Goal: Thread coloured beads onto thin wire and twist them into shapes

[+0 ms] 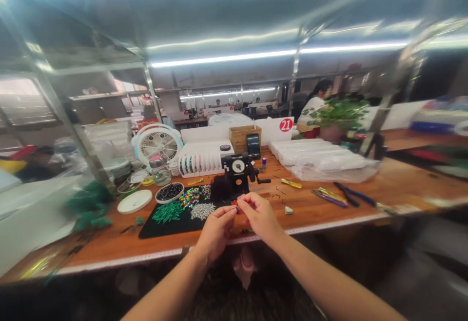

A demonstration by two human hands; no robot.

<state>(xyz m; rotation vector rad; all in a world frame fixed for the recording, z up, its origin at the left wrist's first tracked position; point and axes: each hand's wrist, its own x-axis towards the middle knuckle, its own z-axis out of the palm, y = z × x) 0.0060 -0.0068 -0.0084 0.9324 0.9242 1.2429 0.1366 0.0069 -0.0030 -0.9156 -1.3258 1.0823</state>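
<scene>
My left hand [216, 230] and my right hand [260, 215] meet above the front of the wooden workbench [383, 189], fingers pinched together on a small red piece [237, 204] between them. Just beyond lies a black mat [153, 227] with piles of green beads [167, 211], mixed coloured beads [190, 197] and silver beads [203, 210]. A black machine with a round dial [239, 170] stands right behind my hands.
A bowl of dark beads [169, 191], a white lid [135, 201] and a small fan [158, 143] sit at the left. Pliers and tools [343, 195] lie at the right, near white rolls in plastic [318, 154]. A person sits in the background beyond a plant [338, 112].
</scene>
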